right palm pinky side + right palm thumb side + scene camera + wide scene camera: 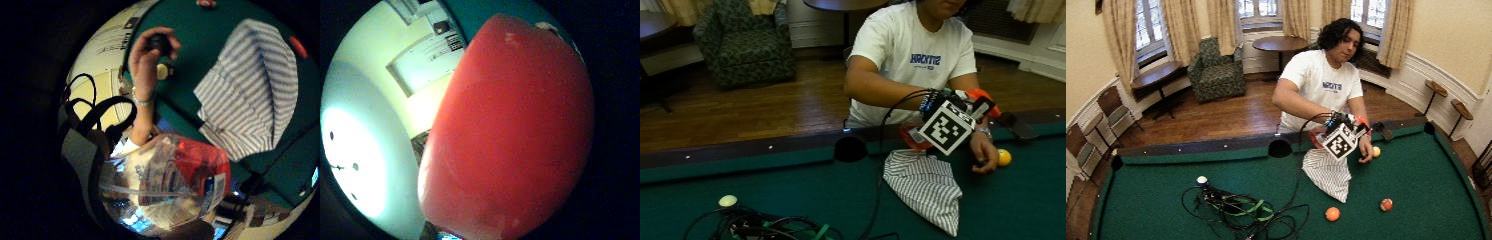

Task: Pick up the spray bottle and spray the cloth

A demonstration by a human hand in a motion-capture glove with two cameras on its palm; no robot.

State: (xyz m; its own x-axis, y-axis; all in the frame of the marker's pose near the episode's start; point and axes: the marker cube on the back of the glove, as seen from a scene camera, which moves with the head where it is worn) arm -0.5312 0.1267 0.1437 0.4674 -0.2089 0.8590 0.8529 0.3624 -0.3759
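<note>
A person's black-gloved right hand (953, 112) grips a clear plastic spray bottle with a red trigger head (913, 136), held above a grey-and-white striped cloth (926, 187) lying near the far rail of the green pool table (1026, 205); the bare left hand (985, 152) rests beside a yellow ball (1004, 157).

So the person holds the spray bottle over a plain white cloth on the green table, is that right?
Not quite: the cloth is striped, not plain white, as the outside view shows. The rest holds: the gloved right hand holds the spray bottle above it, over the green table.
</note>
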